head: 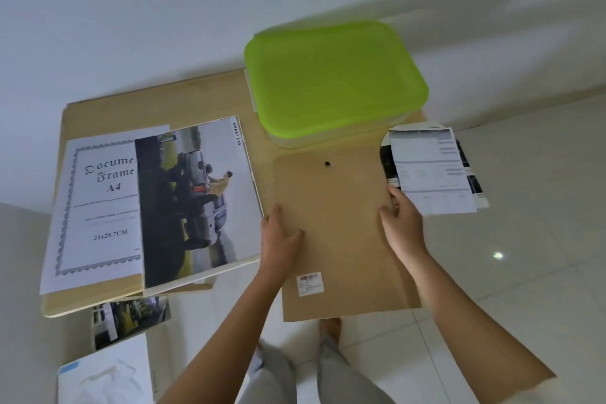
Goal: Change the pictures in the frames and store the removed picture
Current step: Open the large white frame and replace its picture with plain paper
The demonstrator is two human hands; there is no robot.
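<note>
**Both hands flat on the frame's brown back, crowded table on each side**

At the far left, the white insert sheet (98, 207) printed "Document Frame A4" lies on the wooden table (157, 102), its near corner past the table's front edge. The car picture (196, 203) overlaps it, and this picture's right edge sits just beside the frame back (341, 233). Under the table's front edge, another photo (131, 318) and a white packet (105, 374) lie on the floor.

The left hand (278, 239) rests open, palm down, on the board's left edge, fingers spread and gripping nothing. The board's near end overhangs the table, above the tiled floor. A small black hanger (327, 163) sits near its far end, close to the green-lidded container (334, 82).

The right hand (400, 220) lies on the board's right edge, fingers loosely apart, fingertips touching the edge. Just beyond it, a printed sheet (429, 170) lies over a dark picture (387, 161), overhanging the table's right side.
</note>
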